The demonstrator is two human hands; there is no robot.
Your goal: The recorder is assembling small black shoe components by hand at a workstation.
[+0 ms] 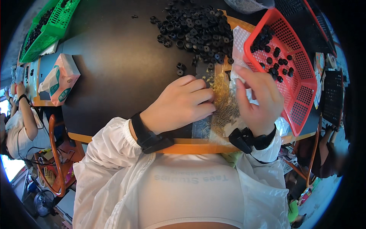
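The left hand (182, 105) is lying knuckles-up on the dark table (114, 68), its fingers curled loosely and their tips pressing into the left side of a pile of small brass-coloured pins (225, 105); whether anything is pinched beneath them cannot be told. The right hand (256, 100) is working on the pile's right side, thumb and forefinger closing together over a clear plastic bag (244, 42) that is spreading under the pins, though what they are gripping, if anything, is too small to make out. The pins are sitting near the table's orange front edge, between the two hands. Farther back a heap of black rubber rings (198, 26) is spilling across the table, and to the right a red plastic basket (301, 82) is holding more of the same rings, tilting with its near corner over the table edge. A tissue pack (61, 78) is resting at far left, a green basket (49, 26) beyond it. The likely trouble: the pins are lying loose so close to the front edge that a sweeping finger could be flicking some off into the lap, and the slippery bag could be sliding under pressure and scattering them. The overhanging basket could be tipping if the right wrist nudges it.
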